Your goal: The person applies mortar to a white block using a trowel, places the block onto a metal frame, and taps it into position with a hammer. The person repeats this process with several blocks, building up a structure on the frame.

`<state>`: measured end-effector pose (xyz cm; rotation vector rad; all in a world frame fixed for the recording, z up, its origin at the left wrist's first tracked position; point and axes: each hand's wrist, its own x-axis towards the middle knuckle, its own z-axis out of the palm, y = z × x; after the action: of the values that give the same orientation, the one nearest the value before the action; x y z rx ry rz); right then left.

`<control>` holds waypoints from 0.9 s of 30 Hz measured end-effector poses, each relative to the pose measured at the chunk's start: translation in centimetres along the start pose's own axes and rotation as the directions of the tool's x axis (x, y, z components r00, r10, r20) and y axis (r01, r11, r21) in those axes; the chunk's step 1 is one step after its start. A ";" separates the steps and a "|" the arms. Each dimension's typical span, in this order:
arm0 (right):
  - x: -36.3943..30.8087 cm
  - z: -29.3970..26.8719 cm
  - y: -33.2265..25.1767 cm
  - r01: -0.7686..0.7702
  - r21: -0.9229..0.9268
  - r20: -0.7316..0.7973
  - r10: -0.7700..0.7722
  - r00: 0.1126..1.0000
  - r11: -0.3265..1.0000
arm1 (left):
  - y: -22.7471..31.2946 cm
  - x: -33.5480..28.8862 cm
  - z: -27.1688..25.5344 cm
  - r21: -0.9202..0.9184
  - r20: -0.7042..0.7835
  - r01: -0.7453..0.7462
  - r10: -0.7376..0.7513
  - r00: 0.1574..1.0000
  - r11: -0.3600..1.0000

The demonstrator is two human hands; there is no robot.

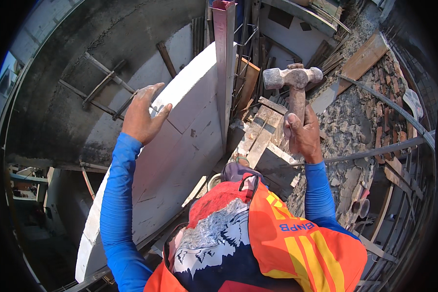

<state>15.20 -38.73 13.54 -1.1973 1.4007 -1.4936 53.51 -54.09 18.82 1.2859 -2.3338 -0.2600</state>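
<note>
A ball-peen hammer (297, 100) stands head-up in my right hand (304, 134), with my fingers closed round its wooden handle. Its dusty metal head is at the top, well apart from the wall. On the left, my left hand (146, 114) is at the top edge of a curved white block wall (180, 117), thumb and fingers apart. A short, thin dark piece (154, 109) shows in the gap between them; whether my fingers touch it I cannot tell.
An upright reddish metal channel (225, 73) stands against the wall's far end. Wooden boards (258, 136) lie below, ahead of my feet. To the right is rough mortar with exposed bricks (382, 117) and a long bent strip (389, 100). A wooden ladder-like frame (102, 82) leans at the left.
</note>
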 end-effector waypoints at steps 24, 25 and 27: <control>31.3 -3.6 22.9 -0.117 -0.219 0.227 0.168 0.959 0.969 | -2.1 14.3 10.4 0.172 0.552 0.290 -0.335 0.764 0.942; 32.2 -3.5 22.9 -0.167 -0.200 0.297 0.222 0.929 0.965 | -2.4 14.1 10.5 0.209 0.555 0.140 -0.236 0.798 0.968; 33.8 -3.3 23.2 -0.209 -0.175 0.424 0.265 0.866 0.962 | -3.0 14.1 10.5 0.335 0.541 -0.267 0.048 0.840 0.904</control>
<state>0.84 -72.63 -4.79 -1.2889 1.2790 -0.8978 44.31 -68.13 12.78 1.3037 -3.0772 -0.0792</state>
